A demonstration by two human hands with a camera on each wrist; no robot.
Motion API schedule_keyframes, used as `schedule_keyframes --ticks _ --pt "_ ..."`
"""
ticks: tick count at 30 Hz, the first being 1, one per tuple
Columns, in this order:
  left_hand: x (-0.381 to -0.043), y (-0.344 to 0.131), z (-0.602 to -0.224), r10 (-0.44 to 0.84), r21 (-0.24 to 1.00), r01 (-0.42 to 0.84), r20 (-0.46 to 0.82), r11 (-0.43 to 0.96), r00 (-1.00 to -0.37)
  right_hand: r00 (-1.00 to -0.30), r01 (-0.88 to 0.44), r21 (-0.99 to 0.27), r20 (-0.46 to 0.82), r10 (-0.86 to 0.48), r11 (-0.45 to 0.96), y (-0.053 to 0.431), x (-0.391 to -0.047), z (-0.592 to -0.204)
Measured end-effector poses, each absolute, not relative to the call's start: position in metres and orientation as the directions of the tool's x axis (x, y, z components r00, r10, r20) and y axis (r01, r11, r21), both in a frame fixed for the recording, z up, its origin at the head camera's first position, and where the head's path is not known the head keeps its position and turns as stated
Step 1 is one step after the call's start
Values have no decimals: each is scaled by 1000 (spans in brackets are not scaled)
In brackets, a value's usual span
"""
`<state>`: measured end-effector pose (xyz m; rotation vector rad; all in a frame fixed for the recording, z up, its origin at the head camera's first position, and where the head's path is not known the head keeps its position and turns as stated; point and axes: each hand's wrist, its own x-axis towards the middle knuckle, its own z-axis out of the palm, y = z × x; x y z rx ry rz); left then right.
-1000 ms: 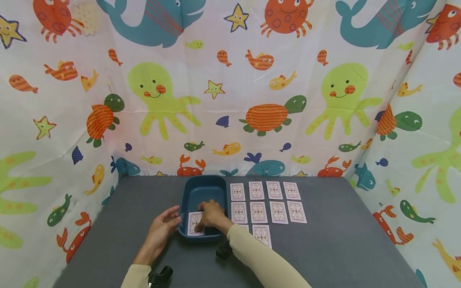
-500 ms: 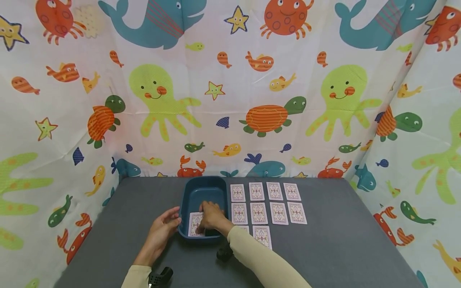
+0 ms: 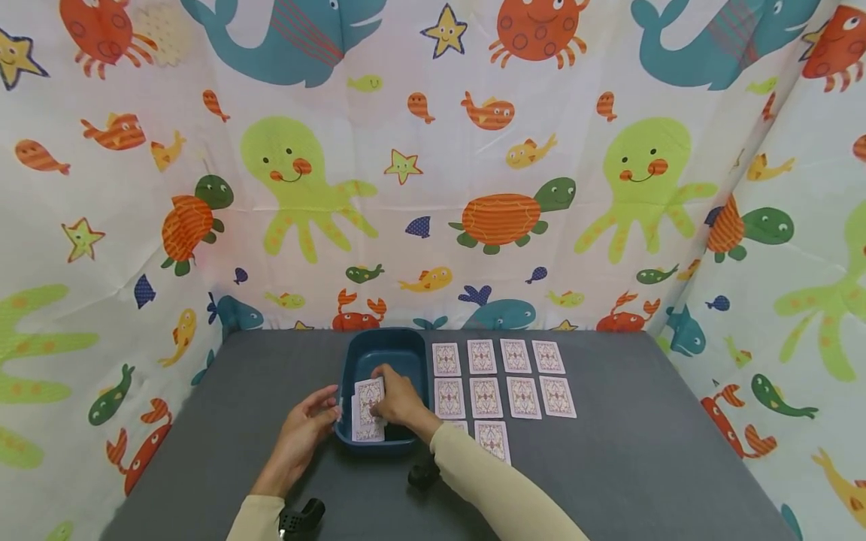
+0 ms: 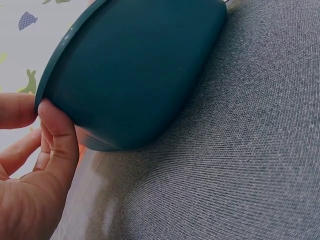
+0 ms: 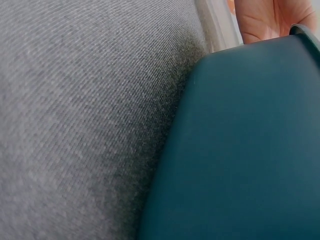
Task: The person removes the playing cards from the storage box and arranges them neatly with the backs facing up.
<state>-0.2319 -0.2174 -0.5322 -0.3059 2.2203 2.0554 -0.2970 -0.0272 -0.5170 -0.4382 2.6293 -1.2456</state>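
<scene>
A dark blue plastic bin (image 3: pixel 386 336) stands on the grey table. My left hand (image 3: pixel 304 432) pinches its left rim; in the left wrist view the thumb (image 4: pixel 59 130) presses the outer wall while a finger lies over the edge. Inside the bin my right hand (image 3: pixel 402 402) holds a playing card (image 3: pixel 369 392), its patterned back facing up. Beneath it another face-down card (image 3: pixel 356 424) shows along its left edge, at the bin's near left. The right wrist view is mostly filled by the bin's outer wall (image 5: pixel 240 145), so the right fingertips are hidden there.
Right of the bin, several face-down playing cards (image 3: pixel 485 399) lie in rows; my right forearm (image 3: pixel 497 481) passes over the nearest row and partly covers it. A sea-animal curtain (image 3: pixel 433 210) hangs behind and at both sides of the table.
The right hand was reaching down onto the cards in the bin; now it has a card raised and shifted slightly away from the one below. The left hand keeps its place on the rim.
</scene>
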Motion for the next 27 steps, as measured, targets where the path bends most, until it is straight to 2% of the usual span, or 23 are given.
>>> schedule_keyframes --ticks 11,20,27 --pt "-232 -217 -528 -68 975 -212 -208 66 -976 -945 -141 -787 -74 -319 601 -27 -297 -516" --pt "-233 -217 -531 -77 977 -205 -201 56 -977 -954 -192 -764 -1 -299 616 -27 -298 -515" --pt "-234 -217 -532 -82 978 -201 -197 47 -977 -961 -131 -813 -37 -275 567 -26 -300 -515"
